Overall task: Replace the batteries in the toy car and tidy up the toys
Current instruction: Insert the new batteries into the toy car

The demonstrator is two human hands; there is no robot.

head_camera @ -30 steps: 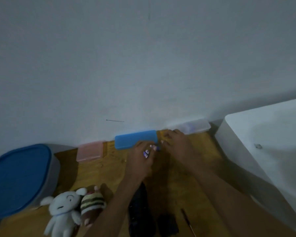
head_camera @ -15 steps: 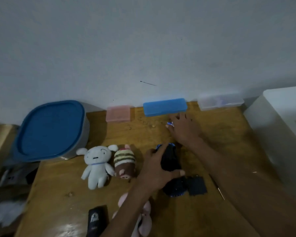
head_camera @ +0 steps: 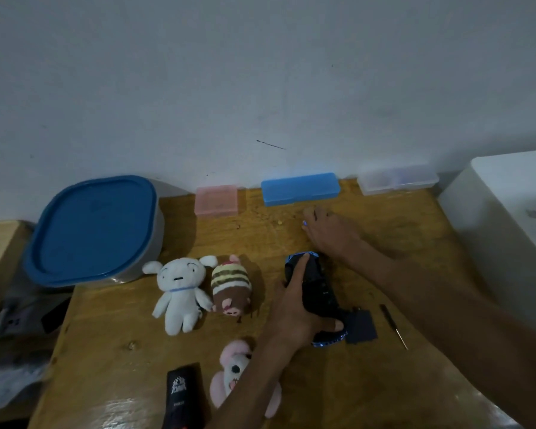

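The black toy car [head_camera: 317, 292] with blue trim lies upside down in the middle of the wooden table [head_camera: 384, 230]. My left hand [head_camera: 294, 308] grips it from the left, thumb at the near end and a finger stretched along the top. My right hand [head_camera: 331, 233] rests on the table just beyond the car, fingers curled around a small battery [head_camera: 304, 223] whose blue tip shows at the fingertips. A black battery cover [head_camera: 361, 326] and a thin screwdriver [head_camera: 393, 325] lie right of the car.
Along the wall stand a pink box [head_camera: 216, 200], a blue box [head_camera: 300, 188] and a clear box [head_camera: 398, 179]. A blue-lidded tub [head_camera: 96, 230] sits left. A white plush [head_camera: 180, 292], striped plush [head_camera: 231, 286], pink plush [head_camera: 239, 373] and black remote [head_camera: 183, 394] lie nearby. A white cabinet [head_camera: 508, 218] borders the right.
Both hands left the blue box. My left hand came back and took hold of the toy car; my right hand drew back a little toward the car with the small battery.
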